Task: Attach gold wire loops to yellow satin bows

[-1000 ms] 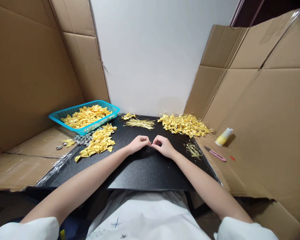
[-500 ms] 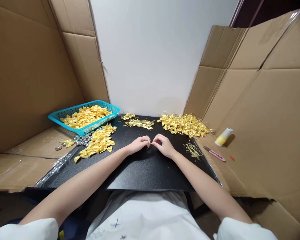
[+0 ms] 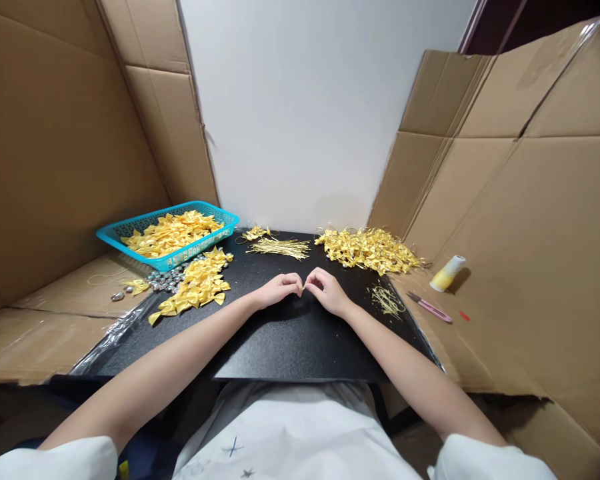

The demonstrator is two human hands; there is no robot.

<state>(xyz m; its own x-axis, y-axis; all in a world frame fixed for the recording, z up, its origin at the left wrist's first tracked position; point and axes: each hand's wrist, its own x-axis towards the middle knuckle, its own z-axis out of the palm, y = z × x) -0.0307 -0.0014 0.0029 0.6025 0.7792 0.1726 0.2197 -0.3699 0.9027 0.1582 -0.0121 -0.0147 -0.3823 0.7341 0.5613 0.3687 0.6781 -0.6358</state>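
Over the middle of the black table (image 3: 280, 347), my left hand (image 3: 280, 290) and my right hand (image 3: 326, 291) meet almost fingertip to fingertip. Both are closed in a pinch. A tiny yellowish bit shows between the fingertips, too small to name; the fingers hide the rest. Beyond them lies a bundle of cut gold cords (image 3: 281, 249). To the left is a heap of yellow ribbon bows (image 3: 200, 283) beside silver bells (image 3: 165, 281). Toward the back right is a big pile of yellow bows with gold cord loops (image 3: 367, 250).
A turquoise basket (image 3: 167, 261) of yellow bows stands at the back left. On the right are gold cord scraps (image 3: 387, 301), pink-handled snips (image 3: 433, 309), a thread cone (image 3: 447, 273) and a small red piece (image 3: 464, 316). Cardboard walls (image 3: 530, 220) flank both sides.
My hands stay nearly in place; the fingertips shift slightly, and the yellowish bit between them shows a little more. Everything else lies as before.
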